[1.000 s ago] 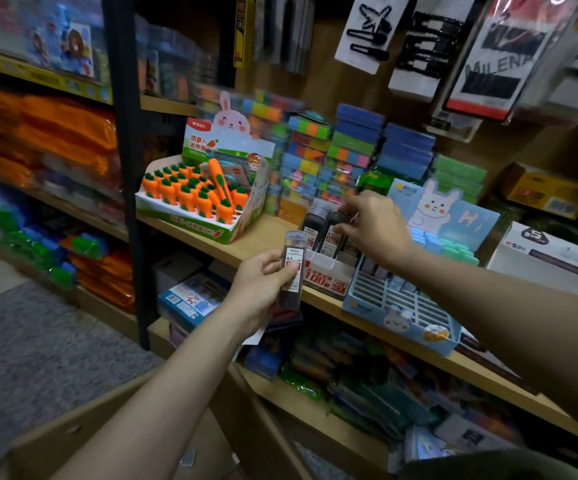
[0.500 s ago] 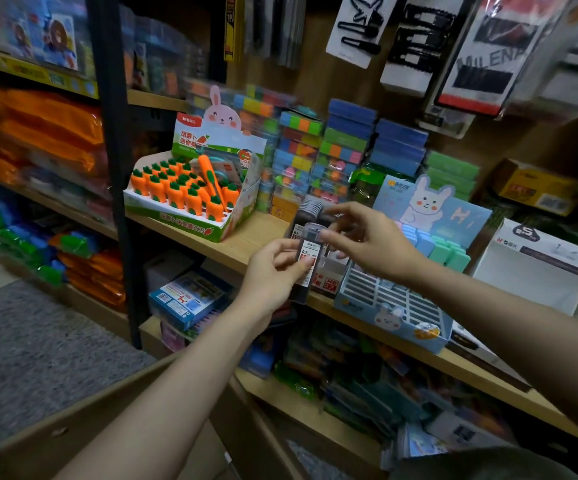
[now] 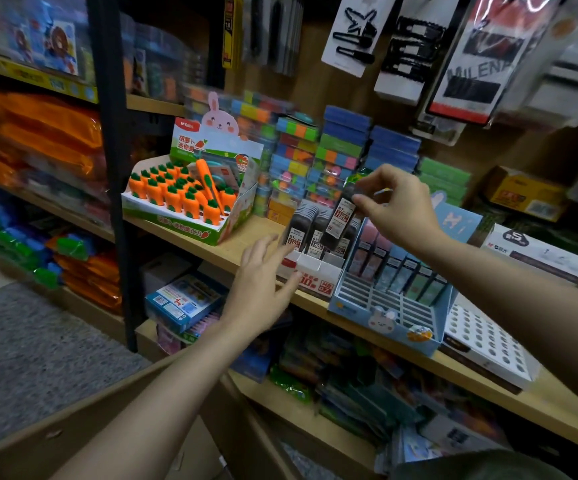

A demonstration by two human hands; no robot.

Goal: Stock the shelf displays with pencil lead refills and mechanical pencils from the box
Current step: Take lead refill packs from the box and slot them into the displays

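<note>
2 hands over wooden shelf [image 3: 232, 252]: carrot eraser display [image 3: 190, 202] far left; left hand [image 3: 258, 289] empty, fingers spread, just before white lead-refill display box [image 3: 310, 273]; right hand [image 3: 396, 206] pinches lead refill tube [image 3: 339, 218], tilted, above box; blue bunny display [image 3: 389, 306] beside it

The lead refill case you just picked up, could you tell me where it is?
In the head view, right of centre: the right hand pinches the lead refill case above the white refill display box.

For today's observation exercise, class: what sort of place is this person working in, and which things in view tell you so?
Most likely a stationery shop. Wooden shelves hold retail display boxes: carrot-shaped items, stacked coloured erasers, and lead refill cases. The right hand pinches one refill case above them.
</note>
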